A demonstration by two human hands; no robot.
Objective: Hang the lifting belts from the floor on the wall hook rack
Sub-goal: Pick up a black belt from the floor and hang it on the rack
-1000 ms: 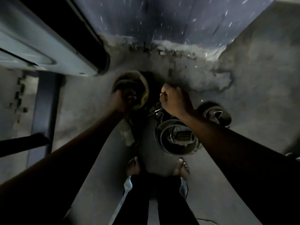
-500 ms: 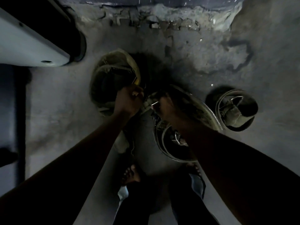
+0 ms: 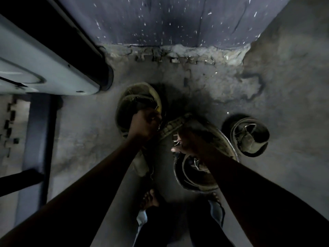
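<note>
Three coiled lifting belts are in dim light over a concrete floor. My left hand [image 3: 145, 124] is shut on the near rim of a tan belt [image 3: 138, 94]; its loose tail hangs below my wrist. My right hand [image 3: 191, 142] grips a second, dark belt [image 3: 222, 138] near its metal buckle, and that belt's coil curves around my wrist. A third belt [image 3: 249, 137] stands rolled on the floor to the right, apart from both hands. No hook rack is in view.
A dark speckled wall [image 3: 178, 20] rises straight ahead above a crumbled floor edge. A pale padded bench [image 3: 44, 68] on a dark frame juts in at the left. My bare feet [image 3: 149, 198] stand on the floor just below the belts.
My right hand went from a raised fist down to the dark belt's buckle end and closed on it. My left hand kept its hold on the tan belt.
</note>
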